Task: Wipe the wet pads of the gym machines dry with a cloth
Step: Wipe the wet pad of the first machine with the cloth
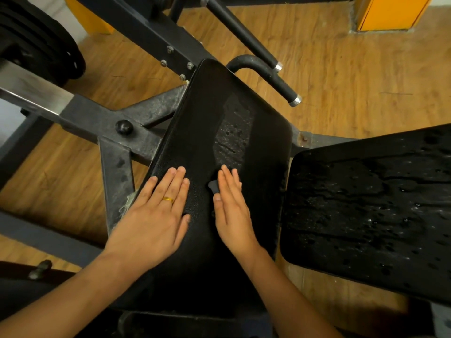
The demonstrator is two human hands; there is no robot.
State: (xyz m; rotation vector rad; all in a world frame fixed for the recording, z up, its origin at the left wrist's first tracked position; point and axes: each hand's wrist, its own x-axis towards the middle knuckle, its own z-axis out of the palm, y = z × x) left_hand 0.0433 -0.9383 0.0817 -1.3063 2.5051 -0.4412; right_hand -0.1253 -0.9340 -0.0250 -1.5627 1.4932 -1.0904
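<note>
A long black back pad (210, 113) runs up the middle of the head view, with a patch of water drops (231, 140) on its right half. My left hand (156, 213) lies flat on the pad's lower left part, fingers straight, a gold ring on one finger. My right hand (231, 208) presses flat on a small dark cloth (212, 186), of which only a corner shows beside my fingers, just below the wet patch. A second black seat pad (371, 211) at the right is covered in water drops.
The black steel frame (114, 132) of the machine spreads left of the pad, with a knob and bolts. Two black handles (273, 76) with chrome ends stick out above the pad. Weight plates (36, 45) hang at the top left. Wooden floor and an orange post (390, 11) lie behind.
</note>
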